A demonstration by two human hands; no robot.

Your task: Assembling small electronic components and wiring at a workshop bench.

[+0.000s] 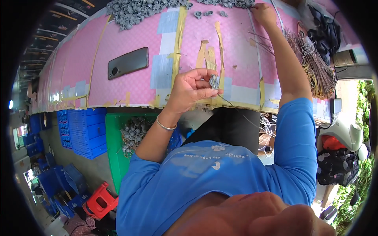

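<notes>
My left hand [189, 89] is held over the near edge of the pink-covered table. Its thumb and fingers pinch a small round grey plastic part [214, 82], and a thin dark wire [240, 113] trails down from there. My right arm reaches to the far side, where my right hand [264, 15] is closed at the right end of a row of similar grey parts [232, 3]. What its fingertips hold, if anything, is too small to make out. Just this side of that row lie a few loose grey parts [208, 13].
A large heap of grey parts [136, 11] covers the far left of the table [130, 37], with a dark phone [128, 63] nearer me. Bundled wires [315, 70] lie at the right. Below stand a green bin [114, 157] holding wired parts, blue crates [84, 131] and a red stool [100, 200].
</notes>
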